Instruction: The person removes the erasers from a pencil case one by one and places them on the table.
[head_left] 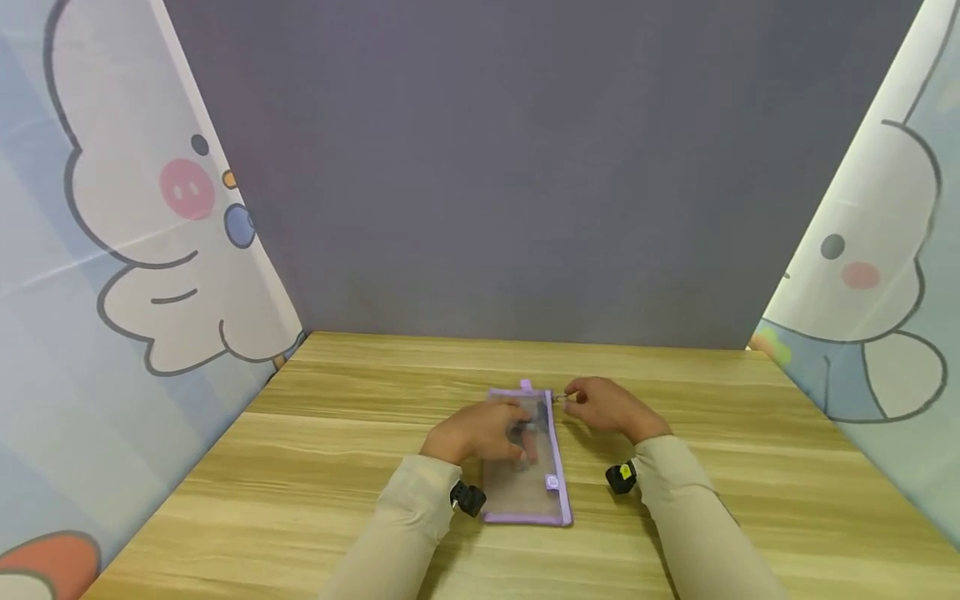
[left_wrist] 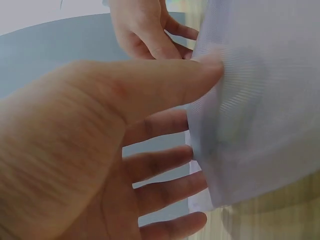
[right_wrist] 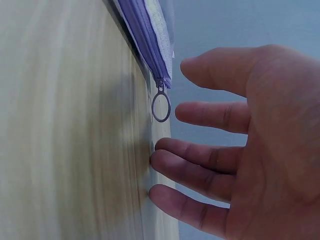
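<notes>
A mesh zipper pouch with purple edging [head_left: 517, 500] lies on the wooden table. Blurred dark and reddish shapes show through its mesh. My left hand [head_left: 480, 431] is over the pouch's left part, its fingertips down at the mesh. In the left wrist view the fingers are spread and fairly straight along the pouch's edge [left_wrist: 207, 165], and the thumb overlaps the mesh. Beyond the far right corner, my right hand [head_left: 611, 408] has thumb and fingers apart beside the ring-shaped zipper pull [right_wrist: 161, 120]. A small gap separates that ring from the right fingertips.
A purple loop tab [head_left: 526, 385] sticks out from the pouch's far edge. Behind the table [head_left: 337, 467] rises a grey panel [head_left: 510, 183]. Cartoon-printed curtains [head_left: 142, 317] hang at both sides.
</notes>
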